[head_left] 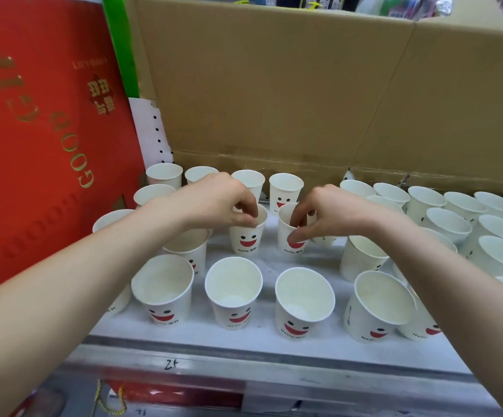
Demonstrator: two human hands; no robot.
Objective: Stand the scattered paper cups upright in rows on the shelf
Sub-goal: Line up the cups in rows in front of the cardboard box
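A brown cardboard box (274, 85) backed the white shelf (259, 338), where paper cups (235, 317) stood upright in loose rows. In the middle row, the left hand (232, 203) pinched the rim of the left cup (245, 239) and the right hand (319, 212) pinched the right cup (292, 242). Each cup stood vertical, directly beneath its own hand.

White paper cups (233, 291), printed with black eyes, a red smiling mouth and "Hello", are stood upright, mouths up, on the white shelf (244, 335). Four are lined up near the front edge and four along the back. Between these rows, the left cup (247, 239) is pinched at its rim by the left hand (223, 197), and the right cup (284, 236) by the right hand (328, 212). Further cups (448, 224) are crowded together at the right.
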